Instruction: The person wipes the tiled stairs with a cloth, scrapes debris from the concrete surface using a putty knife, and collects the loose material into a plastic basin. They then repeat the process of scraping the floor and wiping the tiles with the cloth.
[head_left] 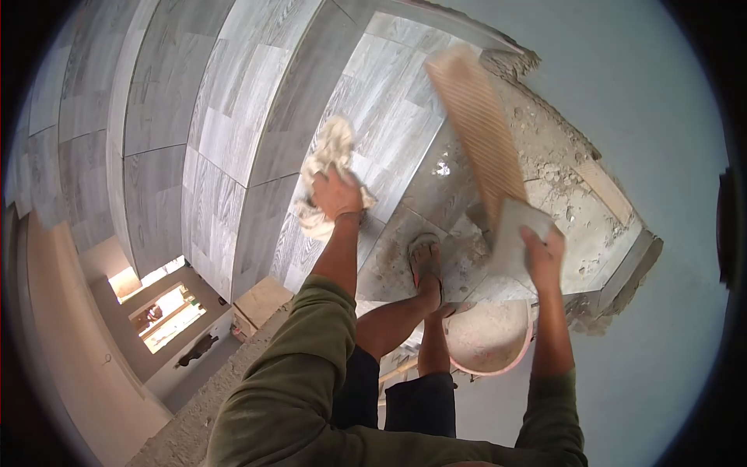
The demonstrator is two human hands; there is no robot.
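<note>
My left hand (336,193) presses a crumpled cream rag (336,138) onto the grey wood-look tiles (379,93) of a step, fingers bunched into the cloth. On the other side, my right hand (546,251) grips a flat grey piece (515,233) by its edge, thumb on top. From this piece a long tile strip (482,132) slants up and away, its brown ribbed back showing; the two overlap in this view. The strip is slightly blurred. Under it lies a dusty grey tiled landing (420,202), where my sandalled foot (425,257) stands.
Tiled steps (163,86) run off to the left. Rough mortar and rubble (545,148) line the plastered wall (654,117), with a loose offcut (607,191) there. A round mortar-stained tub (490,335) sits by my legs. At lower left, a raw concrete edge (210,389) borders a drop.
</note>
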